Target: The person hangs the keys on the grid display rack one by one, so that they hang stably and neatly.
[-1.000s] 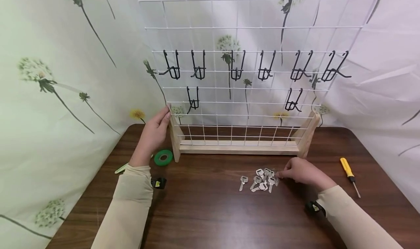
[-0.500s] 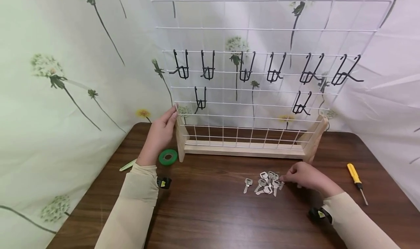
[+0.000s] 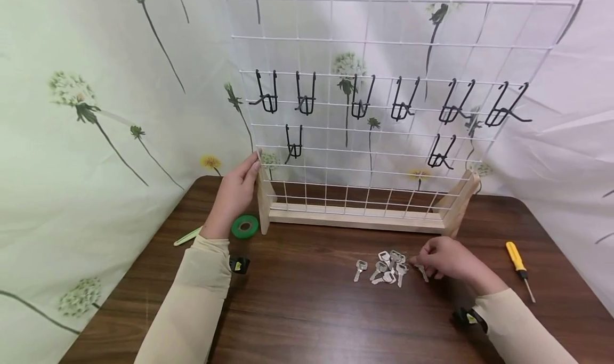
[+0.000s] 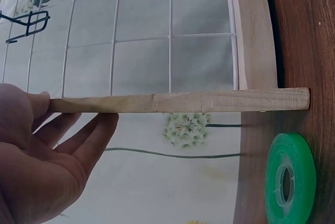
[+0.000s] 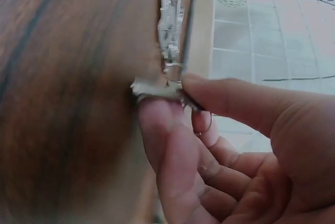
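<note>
My left hand [image 3: 235, 191] grips the wooden side support [image 4: 193, 100] of a white wire grid rack [image 3: 346, 151], thumb on one face and fingers on the other. With thumb and fingers, my right hand [image 3: 448, 260] pinches a silver key [image 5: 159, 90], its blade sticking out below the fingers in the head view. Small metal rings show near these fingers in the right wrist view. Just left of that hand lies a pile of several silver keys [image 3: 389, 268] on the brown table. One loose key [image 3: 361, 270] lies apart to the left of the pile.
Several black wire hooks [image 3: 306, 102] hang on the grid in two rows. A green tape roll [image 3: 245, 226] and a pale green tool [image 3: 187, 237] lie left of the rack. A yellow-handled screwdriver [image 3: 517, 260] lies at the right. Flower-patterned cloth [image 3: 120, 167] stands behind the table.
My right hand has drawn a key out of the pile's right side, and its blade now hangs clear of the others. My left hand keeps its grip. The head view has shifted slightly.
</note>
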`<state>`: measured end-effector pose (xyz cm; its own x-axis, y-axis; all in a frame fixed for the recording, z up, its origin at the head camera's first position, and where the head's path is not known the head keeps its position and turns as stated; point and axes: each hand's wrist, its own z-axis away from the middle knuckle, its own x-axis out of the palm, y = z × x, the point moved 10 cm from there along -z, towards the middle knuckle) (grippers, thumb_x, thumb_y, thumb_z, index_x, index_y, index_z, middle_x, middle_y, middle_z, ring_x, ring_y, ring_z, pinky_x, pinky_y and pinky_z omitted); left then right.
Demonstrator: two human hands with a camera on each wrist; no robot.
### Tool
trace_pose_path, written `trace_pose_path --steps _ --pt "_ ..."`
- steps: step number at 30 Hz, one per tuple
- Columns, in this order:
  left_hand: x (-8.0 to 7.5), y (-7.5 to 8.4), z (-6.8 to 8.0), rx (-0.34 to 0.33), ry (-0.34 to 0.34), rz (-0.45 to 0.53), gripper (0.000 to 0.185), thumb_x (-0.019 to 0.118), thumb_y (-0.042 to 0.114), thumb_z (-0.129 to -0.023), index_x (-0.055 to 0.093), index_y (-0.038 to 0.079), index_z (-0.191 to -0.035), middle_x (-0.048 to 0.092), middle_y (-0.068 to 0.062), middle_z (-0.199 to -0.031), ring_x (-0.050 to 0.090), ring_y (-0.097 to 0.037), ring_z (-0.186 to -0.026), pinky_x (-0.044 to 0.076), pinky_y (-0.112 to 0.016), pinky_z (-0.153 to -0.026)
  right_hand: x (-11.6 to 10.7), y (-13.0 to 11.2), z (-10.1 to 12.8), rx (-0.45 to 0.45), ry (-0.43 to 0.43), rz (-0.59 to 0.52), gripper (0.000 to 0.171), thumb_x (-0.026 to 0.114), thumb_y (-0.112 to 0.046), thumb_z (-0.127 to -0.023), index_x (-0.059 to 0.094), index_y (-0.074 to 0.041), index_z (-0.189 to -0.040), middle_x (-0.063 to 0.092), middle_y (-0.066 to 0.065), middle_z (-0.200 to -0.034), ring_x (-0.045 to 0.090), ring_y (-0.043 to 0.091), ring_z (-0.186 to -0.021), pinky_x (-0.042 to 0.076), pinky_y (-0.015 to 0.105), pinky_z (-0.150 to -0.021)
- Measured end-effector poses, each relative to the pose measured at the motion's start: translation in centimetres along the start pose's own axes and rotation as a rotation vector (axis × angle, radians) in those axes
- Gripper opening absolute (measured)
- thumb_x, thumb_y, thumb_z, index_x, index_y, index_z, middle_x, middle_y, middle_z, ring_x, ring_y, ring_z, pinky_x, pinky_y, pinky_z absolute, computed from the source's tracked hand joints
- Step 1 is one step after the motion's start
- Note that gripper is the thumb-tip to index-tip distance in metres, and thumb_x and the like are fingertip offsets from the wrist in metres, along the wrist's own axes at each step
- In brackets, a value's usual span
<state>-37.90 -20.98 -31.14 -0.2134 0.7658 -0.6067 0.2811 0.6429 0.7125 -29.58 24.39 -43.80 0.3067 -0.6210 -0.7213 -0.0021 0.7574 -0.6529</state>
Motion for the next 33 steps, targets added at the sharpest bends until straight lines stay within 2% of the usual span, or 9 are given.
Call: trace_pose_path --steps 6,10,13,18,23,28,33 --pt "-0.1 -0.1 0.0 0.004 -0.004 0.007 0.051 0.041 0.039 -0.117 0.044 0.022 -0.165 0.044 -0.009 -0.169 0.041 -0.037 -0.159 0.034 -0.057 -0.131 -2.4 -3.0 1.6 -0.058 0.155 0.036 0.017 0.078 -0.018 -0.097 0.068 -0.005 -0.093 0.074 0.001 -0.076 0.068 0.012 -0.066 0.058 0.027 -0.058" --pt "-0.2 -0.1 0.0 0.016 0.0 0.005 0.051 0.041 0.039 -0.117 0.044 0.021 -0.165 0.044 -0.01 -0.169 0.042 -0.037 -0.158 0.034 -0.057 -0.131 -3.9 -7.4 2.9 -0.197 0.264 0.062 0.011 0.079 -0.017 -0.098 0.072 -0.008 -0.099 0.078 0.001 -0.086 0.07 0.006 -0.068 0.057 0.024 -0.062" --pt "-0.2 -0.2 0.0 0.016 -0.002 0.009 0.05 0.041 0.038 -0.117 0.044 0.02 -0.165 0.045 -0.01 -0.169 0.042 -0.037 -0.158 0.034 -0.057 -0.131 -4.4 -11.3 4.0 -0.31 0.321 0.059 0.008 0.079 -0.017 -0.099 0.074 -0.011 -0.101 0.079 0.0 -0.087 0.071 0.003 -0.067 0.058 0.023 -0.064" --pt "-0.1 0.0 0.1 0.015 -0.008 0.013 0.05 0.041 0.037 -0.117 0.045 0.02 -0.165 0.044 -0.01 -0.169 0.042 -0.037 -0.159 0.034 -0.056 -0.131 -4.3 -17.9 5.5 -0.421 0.318 -0.055 0.013 0.074 -0.019 -0.103 0.07 -0.011 -0.112 0.079 0.004 -0.086 0.075 0.009 -0.067 0.063 0.025 -0.063" --pt "-0.2 -0.1 -0.1 0.007 -0.002 0.013 0.05 0.041 0.037 -0.117 0.045 0.02 -0.164 0.045 -0.01 -0.169 0.042 -0.036 -0.159 0.034 -0.056 -0.131 -3.6 -24.6 5.7 -0.564 0.321 -0.161 0.018 0.071 -0.015 -0.105 0.065 -0.009 -0.121 0.078 0.008 -0.092 0.073 0.012 -0.07 0.064 0.028 -0.064" --pt "-0.2 -0.2 -0.2 0.006 -0.001 0.014 0.049 0.041 0.038 -0.117 0.046 0.022 -0.164 0.045 -0.01 -0.169 0.042 -0.036 -0.158 0.035 -0.056 -0.131 -3.1 -30.7 5.7 -0.71 0.344 -0.256 0.022 0.071 -0.011 -0.104 0.059 -0.005 -0.122 0.078 0.011 -0.1 0.074 0.017 -0.074 0.065 0.03 -0.067" --pt "0.0 -0.4 -0.1 -0.01 -0.008 0.016 0.049 0.041 0.039 -0.117 0.046 0.025 -0.164 0.045 -0.01 -0.169 0.043 -0.036 -0.158 0.036 -0.057 -0.13 -3.3 -35.6 5.2 -0.813 0.379 -0.334 0.024 0.07 -0.012 -0.105 0.057 -0.004 -0.122 0.077 0.014 -0.101 0.074 0.02 -0.073 0.065 0.032 -0.063"
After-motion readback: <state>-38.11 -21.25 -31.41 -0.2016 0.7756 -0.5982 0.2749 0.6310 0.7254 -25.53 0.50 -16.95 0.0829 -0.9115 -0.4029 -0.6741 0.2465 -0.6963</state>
